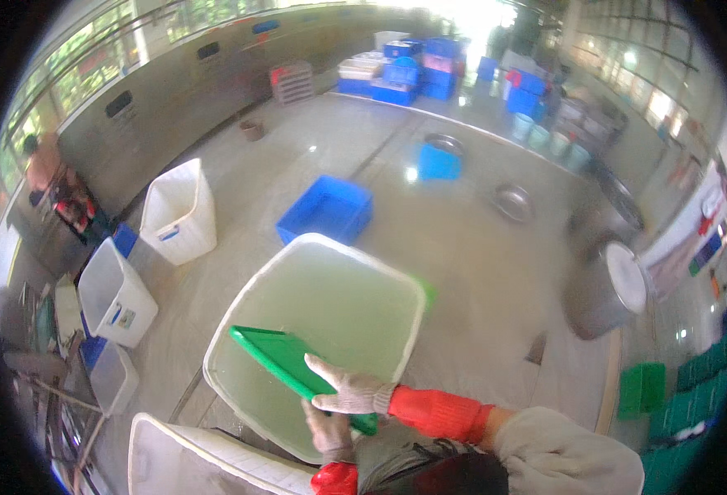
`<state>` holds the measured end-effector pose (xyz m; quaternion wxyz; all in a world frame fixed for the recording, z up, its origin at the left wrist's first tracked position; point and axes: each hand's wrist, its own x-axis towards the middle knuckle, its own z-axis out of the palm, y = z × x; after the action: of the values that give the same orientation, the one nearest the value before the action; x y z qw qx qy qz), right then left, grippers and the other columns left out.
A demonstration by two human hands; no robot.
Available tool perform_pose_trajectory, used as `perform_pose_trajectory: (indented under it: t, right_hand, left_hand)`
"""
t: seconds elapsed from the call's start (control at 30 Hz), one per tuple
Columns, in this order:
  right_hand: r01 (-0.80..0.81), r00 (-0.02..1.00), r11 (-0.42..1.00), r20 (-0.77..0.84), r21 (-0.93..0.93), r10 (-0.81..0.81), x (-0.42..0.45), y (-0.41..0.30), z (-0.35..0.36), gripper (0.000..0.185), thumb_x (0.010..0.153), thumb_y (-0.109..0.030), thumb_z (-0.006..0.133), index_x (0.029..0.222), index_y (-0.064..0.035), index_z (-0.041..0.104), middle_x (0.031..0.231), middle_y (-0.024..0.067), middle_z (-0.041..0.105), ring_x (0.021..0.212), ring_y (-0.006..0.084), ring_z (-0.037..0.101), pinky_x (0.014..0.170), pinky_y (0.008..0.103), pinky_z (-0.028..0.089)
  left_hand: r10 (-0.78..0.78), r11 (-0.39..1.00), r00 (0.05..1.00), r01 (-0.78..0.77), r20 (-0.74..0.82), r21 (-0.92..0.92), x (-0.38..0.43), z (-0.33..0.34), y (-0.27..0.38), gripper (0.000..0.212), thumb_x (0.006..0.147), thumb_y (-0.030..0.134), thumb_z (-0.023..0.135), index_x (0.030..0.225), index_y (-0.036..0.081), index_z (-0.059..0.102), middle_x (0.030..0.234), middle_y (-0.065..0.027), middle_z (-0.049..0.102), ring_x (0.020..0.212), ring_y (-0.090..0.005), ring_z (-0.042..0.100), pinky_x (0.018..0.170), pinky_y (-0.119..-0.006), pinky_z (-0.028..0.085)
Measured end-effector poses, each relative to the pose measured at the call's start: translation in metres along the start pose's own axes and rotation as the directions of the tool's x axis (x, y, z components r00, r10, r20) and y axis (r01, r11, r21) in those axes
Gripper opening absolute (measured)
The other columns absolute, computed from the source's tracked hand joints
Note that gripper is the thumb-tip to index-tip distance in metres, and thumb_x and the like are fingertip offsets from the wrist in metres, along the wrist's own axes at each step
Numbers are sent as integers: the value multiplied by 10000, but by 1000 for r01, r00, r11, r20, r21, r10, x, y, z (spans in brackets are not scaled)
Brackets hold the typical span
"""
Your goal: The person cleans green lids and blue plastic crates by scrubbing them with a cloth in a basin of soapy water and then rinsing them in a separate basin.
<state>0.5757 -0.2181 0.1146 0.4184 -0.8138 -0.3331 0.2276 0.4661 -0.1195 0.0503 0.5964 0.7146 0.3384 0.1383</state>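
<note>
A green plastic tray is held at a slant over a large white tub of cloudy liquid. My right hand, in a pale knitted glove with a red sleeve, straddles the tray's near edge, its fingers against the inner face. Below it, my left hand grips the same edge close to the tray's lower end. The glove on that hand is pale too, and parts of its fingers are hidden behind the tray.
A second white tub stands close at the lower left. Past the near tub is a blue crate. Several white bins, such as one tall bin, line the left side. A metal drum stands right. A person is far left.
</note>
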Motion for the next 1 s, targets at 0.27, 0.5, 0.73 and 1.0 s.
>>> perform_pose_trajectory:
  t: [0.27,0.5,0.73,1.0]
  right_hand:
    - [-467,879,884,97,-25,467,43,129,31,863,879,-320,650,1609,-80,258,1282,334,615,1127,461,643,1023,487,483]
    - [-525,850,841,-35,-129,525,61,238,36,638,862,-338,677,1353,45,541,1273,329,624,1185,468,619,1045,534,458]
    - [-541,839,822,-48,-180,541,120,321,63,527,894,-240,685,1310,56,552,1202,310,662,1136,464,648,961,550,503]
    - [-573,729,746,206,-338,653,197,414,17,576,863,-224,688,1368,21,558,1254,314,650,1205,442,626,980,519,510]
  left_hand:
    - [-329,848,829,48,452,528,1,11,11,734,864,533,677,1448,105,557,1242,-172,724,1184,-343,676,992,-448,520]
    - [-544,728,839,457,23,511,-43,-46,-50,675,861,438,653,1440,101,570,1175,-198,739,1120,-357,699,954,-440,534]
    - [-859,278,410,877,-307,392,-215,-38,-78,697,881,382,665,1441,-14,544,1208,-249,716,1125,-368,698,964,-429,534]
    - [-985,72,56,993,-161,-93,-260,121,-52,721,891,385,678,1454,-37,522,1240,-256,703,1154,-358,690,982,-422,529]
